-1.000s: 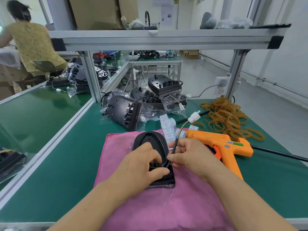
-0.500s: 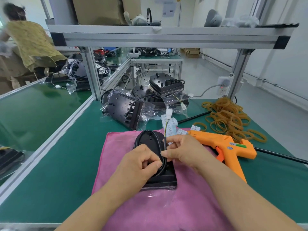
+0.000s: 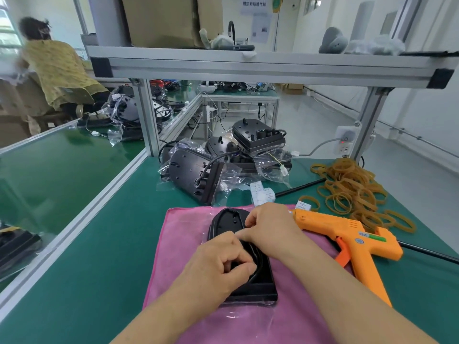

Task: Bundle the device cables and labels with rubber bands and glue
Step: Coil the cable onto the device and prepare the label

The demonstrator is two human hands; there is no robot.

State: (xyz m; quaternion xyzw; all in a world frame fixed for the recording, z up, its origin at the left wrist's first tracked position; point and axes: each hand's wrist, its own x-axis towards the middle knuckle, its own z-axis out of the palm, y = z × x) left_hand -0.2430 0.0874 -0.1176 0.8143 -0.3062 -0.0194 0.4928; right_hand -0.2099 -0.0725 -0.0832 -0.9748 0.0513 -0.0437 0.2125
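device (image 3: 242, 274) on pink cloth (image 3: 173, 249); left hand (image 3: 218, 266) and right hand (image 3: 268, 227) pinch its cable (image 3: 258, 265) into a coil. bands (image 3: 352, 194) and glue gun (image 3: 347, 242) unused: early stage.

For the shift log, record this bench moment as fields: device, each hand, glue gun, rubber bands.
device: black device, flat on the pink cloth
left hand: grips the cable looped on the device
right hand: pinches the cable farther along
glue gun: orange, lying right of the cloth, untouched
rubber bands: loose pile behind the glue gun
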